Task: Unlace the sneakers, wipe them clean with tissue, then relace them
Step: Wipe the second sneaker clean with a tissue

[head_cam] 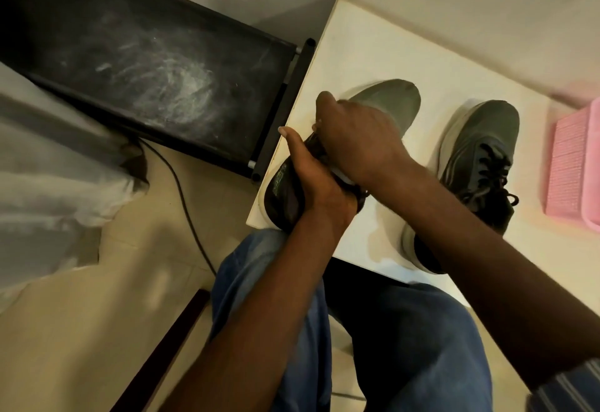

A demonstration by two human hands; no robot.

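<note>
1. Head view: A seated person in blue jeans (406,330) works on the left sneaker (389,103), which lies at the left edge of a white bench (373,38), its toe pointing away and its heel overhanging the near corner.
2. The left hand (311,177) wraps around the shoe's collar and tongue, steadying it; the right hand (360,138) reaches across over the lace area with fingers curled, apparently pinching a lace, though the grip itself is hidden beneath the hand.
3. The right sneaker (480,158) stands just to the right on the same bench, its black laces (493,164) threaded and tied.
4. A pink basket (574,164) sits at the bench's right edge; a dusty black shelf (146,64) stands to the left.
5. Judged from this, the job appears to be in its early unlacing stage: one shoe is untouched, no tissue is visible, and wiping and relacing both remain.
</note>
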